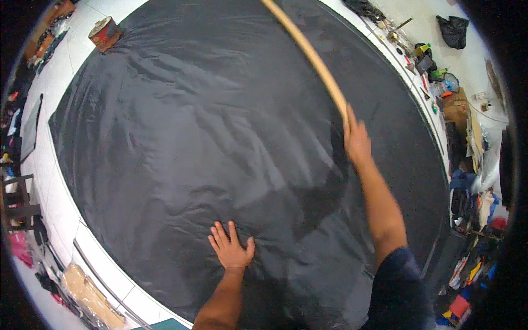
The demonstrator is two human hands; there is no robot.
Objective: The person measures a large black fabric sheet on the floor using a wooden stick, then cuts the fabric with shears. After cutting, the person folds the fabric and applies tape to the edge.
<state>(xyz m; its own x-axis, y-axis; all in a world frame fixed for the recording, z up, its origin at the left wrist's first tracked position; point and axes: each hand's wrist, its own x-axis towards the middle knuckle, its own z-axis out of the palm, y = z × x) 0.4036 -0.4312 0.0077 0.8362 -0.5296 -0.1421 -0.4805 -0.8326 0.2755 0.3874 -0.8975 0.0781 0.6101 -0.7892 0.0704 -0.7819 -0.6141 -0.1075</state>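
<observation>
A large black sheet point(181, 132), glossy and creased like plastic or vinyl, lies spread over the white floor. My left hand point(231, 253) rests flat on its near part, fingers spread and thumb out. Farther out on the right, my right hand point(357, 140) grips the near end of a long, light wooden strip point(313, 58). From there the strip runs away over the sheet and out of view at the top edge. Slight blur hides how each finger of that hand sits. A round red and brown tin point(104, 34) stands on the sheet's far left corner.
White floor tiles point(60, 181) border the sheet. Tools and bottles line the right side near a cardboard box point(455, 107), with a black plastic bag point(452, 31) beyond. Piled cloth point(465, 198) lies at right. A plastic-wrapped brown package point(91, 294) is at lower left.
</observation>
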